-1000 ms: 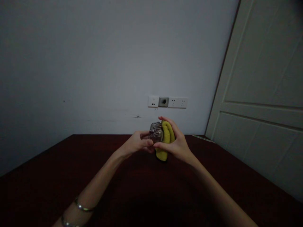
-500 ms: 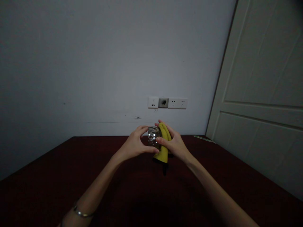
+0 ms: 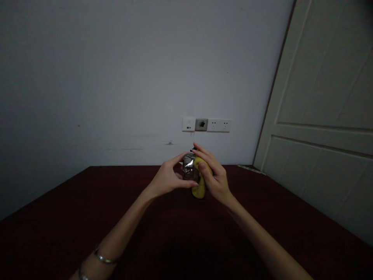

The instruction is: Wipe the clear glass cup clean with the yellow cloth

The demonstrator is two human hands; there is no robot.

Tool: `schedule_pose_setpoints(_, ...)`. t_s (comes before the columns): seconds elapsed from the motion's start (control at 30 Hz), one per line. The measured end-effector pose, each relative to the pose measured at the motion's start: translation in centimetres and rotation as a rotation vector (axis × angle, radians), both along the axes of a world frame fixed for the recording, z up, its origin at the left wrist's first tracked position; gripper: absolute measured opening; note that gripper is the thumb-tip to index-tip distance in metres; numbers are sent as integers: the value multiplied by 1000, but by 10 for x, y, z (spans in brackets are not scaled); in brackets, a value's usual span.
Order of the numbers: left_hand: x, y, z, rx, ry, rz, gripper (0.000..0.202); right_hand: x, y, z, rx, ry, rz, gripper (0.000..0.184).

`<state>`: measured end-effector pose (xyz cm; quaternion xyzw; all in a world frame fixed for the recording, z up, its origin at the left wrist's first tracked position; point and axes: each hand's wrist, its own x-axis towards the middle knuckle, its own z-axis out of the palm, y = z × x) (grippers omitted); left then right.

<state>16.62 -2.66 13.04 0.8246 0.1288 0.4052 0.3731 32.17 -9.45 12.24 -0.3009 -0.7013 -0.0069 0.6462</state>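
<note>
A small clear, shiny container, like a glass jar [image 3: 189, 166], is held up over the dark red table. My left hand [image 3: 169, 177] grips it from the left, thumb below and fingers above. Bunched in my right hand [image 3: 214, 175] is a yellow cloth [image 3: 199, 190] with a dark edge, pressed against the jar's right side. My right thumb lies on the front of the cloth. The jar's right side is hidden by cloth and fingers.
The dark red table [image 3: 101, 202] reaches back to a pale wall [image 3: 131, 77] with a row of sockets [image 3: 218, 125]. To the right stands a white panelled door [image 3: 323, 116]. A thin flat strip [image 3: 250, 170] lies at the table's far right edge.
My right hand has shifted and closed more tightly around the cloth, which is now more bunched and hangs less low. The left hand keeps its hold on the jar.
</note>
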Motion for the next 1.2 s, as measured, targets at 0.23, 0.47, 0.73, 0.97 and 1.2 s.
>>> schedule_pose_setpoints(0.23, -1, -5, 3, 72, 58, 50, 88, 4, 6, 6, -186, 213, 49, 28)
schedule_pose_setpoints(0.47, 2, -1, -1, -30, -21, -3, 84, 0, -7, 7, -1, -54, 6, 30)
schedule_pose_setpoints(0.73, -1, -4, 0, -55, -2, -75, 89, 3, 1, 10, -270, 247, 54, 31)
schedule_pose_setpoints(0.97, 0, -8, 6, 101, 48, 82, 83, 3, -11, 11, -19, -148, -74, 32)
schedule_pose_setpoints(1.2, 0, -8, 3, 345, 104, 147, 87, 5, -12, 17, -124, -19, -93, 24)
